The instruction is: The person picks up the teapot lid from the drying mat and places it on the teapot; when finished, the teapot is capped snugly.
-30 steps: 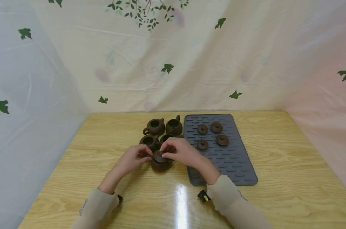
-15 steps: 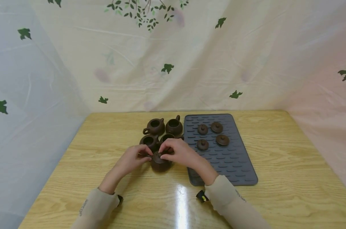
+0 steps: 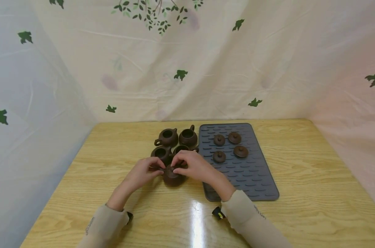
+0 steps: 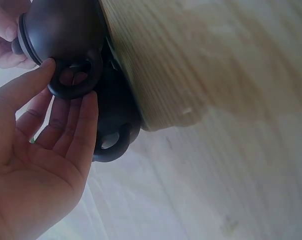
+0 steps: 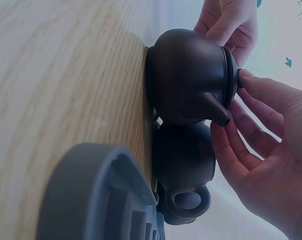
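Note:
The nearest dark brown teapot [image 3: 174, 179] stands on the table with its lid [image 5: 231, 75] seated on top. My left hand [image 3: 146, 171] pinches this teapot's looped handle [image 4: 73, 92] between thumb and fingers. From the other side, my right hand [image 3: 196, 166] pinches the lid's knob [image 5: 240, 78], its other fingers spread near the spout [image 5: 214, 107]. Behind it stand several lidless teapots, among them one at the back left [image 3: 168, 137], one at the back right [image 3: 188, 136] and one partly behind the left hand [image 3: 161, 153].
To the right lies a grey ridged mat [image 3: 243, 179] bearing several round brown lids, one of them a front left lid [image 3: 219, 156]. The wooden table [image 3: 113, 144] meets a pale curtain [image 3: 206, 96] with leaf prints at the back.
The lid, tilted over the teapot's opening a second ago, has settled down flat onto it. My right hand has shifted slightly left with it; my left hand stays on the handle.

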`<action>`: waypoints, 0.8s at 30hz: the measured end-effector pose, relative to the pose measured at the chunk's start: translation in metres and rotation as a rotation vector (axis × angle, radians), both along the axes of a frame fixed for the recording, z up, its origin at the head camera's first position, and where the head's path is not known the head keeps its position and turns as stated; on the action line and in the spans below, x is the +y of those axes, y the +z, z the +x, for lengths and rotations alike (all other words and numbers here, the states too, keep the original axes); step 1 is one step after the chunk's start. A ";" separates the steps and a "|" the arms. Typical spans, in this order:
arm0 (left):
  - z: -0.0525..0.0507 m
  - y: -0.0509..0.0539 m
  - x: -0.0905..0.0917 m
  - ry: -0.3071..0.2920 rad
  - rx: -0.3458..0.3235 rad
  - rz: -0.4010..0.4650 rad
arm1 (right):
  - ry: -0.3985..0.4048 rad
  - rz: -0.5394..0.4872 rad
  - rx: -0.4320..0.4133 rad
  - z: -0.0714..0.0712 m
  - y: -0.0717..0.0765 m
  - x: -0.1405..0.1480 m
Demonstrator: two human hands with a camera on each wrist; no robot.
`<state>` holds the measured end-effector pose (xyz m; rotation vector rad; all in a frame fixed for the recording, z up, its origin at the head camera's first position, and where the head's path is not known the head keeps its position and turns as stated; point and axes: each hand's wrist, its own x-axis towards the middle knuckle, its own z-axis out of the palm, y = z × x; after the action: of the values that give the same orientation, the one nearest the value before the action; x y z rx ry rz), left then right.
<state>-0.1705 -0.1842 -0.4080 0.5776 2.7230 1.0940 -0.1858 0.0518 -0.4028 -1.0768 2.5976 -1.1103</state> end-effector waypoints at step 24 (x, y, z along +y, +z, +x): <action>-0.011 0.008 -0.002 -0.005 0.030 0.055 | -0.059 -0.080 -0.079 -0.003 0.014 0.020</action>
<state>-0.1819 -0.1863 -0.3995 0.6133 2.7225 1.1714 -0.1884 0.0723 -0.3888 -0.9564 2.5596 -1.2537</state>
